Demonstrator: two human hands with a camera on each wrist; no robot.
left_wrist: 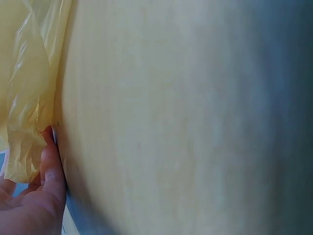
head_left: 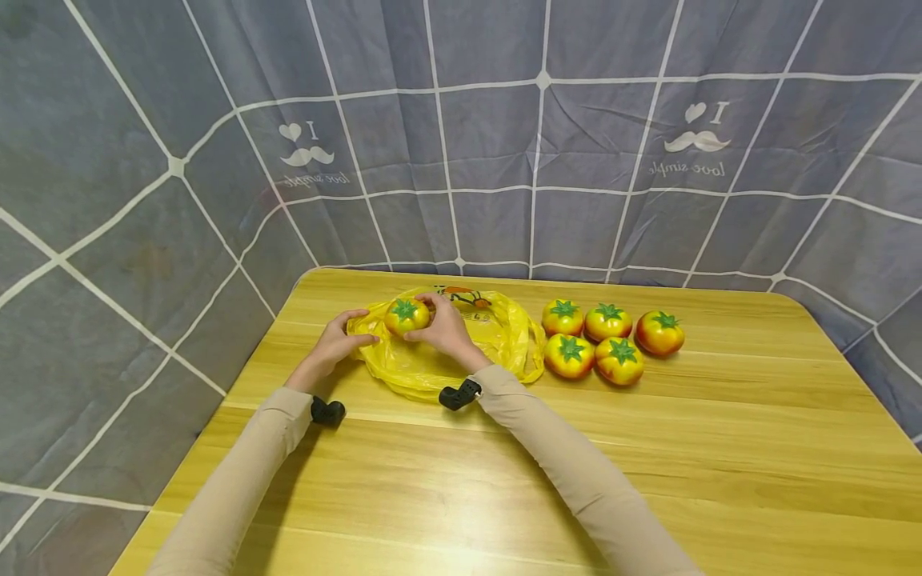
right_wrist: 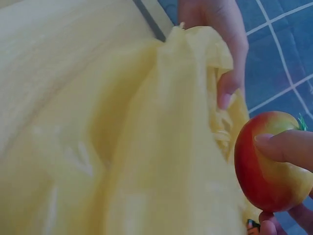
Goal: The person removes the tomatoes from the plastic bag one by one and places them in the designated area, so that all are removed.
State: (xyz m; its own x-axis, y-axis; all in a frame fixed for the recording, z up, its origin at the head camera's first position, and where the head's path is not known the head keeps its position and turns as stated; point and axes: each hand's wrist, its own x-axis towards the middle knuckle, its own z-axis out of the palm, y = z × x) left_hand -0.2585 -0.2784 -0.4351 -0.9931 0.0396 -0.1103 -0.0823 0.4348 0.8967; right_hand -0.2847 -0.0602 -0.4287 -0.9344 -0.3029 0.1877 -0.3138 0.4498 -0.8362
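My right hand [head_left: 445, 330] holds a yellow-red tomato [head_left: 406, 316] with a green leafy top, thumb on one side and fingers on the other. In the right wrist view the tomato [right_wrist: 274, 161] appears beside the bag's gathered edge. A yellow plastic bag [head_left: 410, 372] lies spread on the table beneath it. At the bag's left end my left hand [head_left: 337, 342] grips the rim between thumb and fingers. The left wrist view shows the bag's crumpled edge [left_wrist: 29, 156] caught in the left hand [left_wrist: 36, 205].
Several more tomatoes [head_left: 569, 356] stand grouped on the wooden table [head_left: 461, 480] just right of the bag. One tomato [head_left: 659, 334] sits at the group's right end. A grey curtain [head_left: 490, 160] with white lines hangs behind the table and along its left side.
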